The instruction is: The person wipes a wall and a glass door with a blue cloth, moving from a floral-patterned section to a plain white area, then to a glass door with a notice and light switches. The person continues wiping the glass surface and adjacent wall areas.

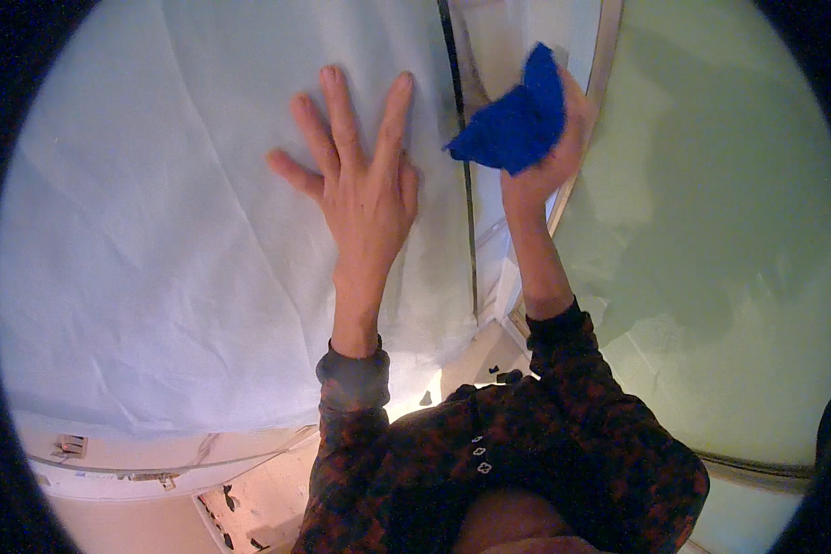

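Observation:
A pale bluish sheet point(166, 242) with long creases spreads across the left side. My left hand point(368, 187) lies palm down on it, fingers spread, holding nothing. Its right border is marked by a thin black strip point(469, 201). Just beyond that strip, my right hand point(571, 145) is closed around a folded blue cloth point(519, 128). Two pointed corners of the cloth stick out, one upward and one toward the strip. The cloth hides most of the right fingers. Behind this hand is a narrow gap between the sheet and a green panel.
The large green panel point(706, 208) with a light frame edge point(601, 76) fills the right side and bears a broad shadow. At lower left is a pale shallow tray point(273, 495) holding several small dark pieces. More dark bits point(509, 377) lie near my waist.

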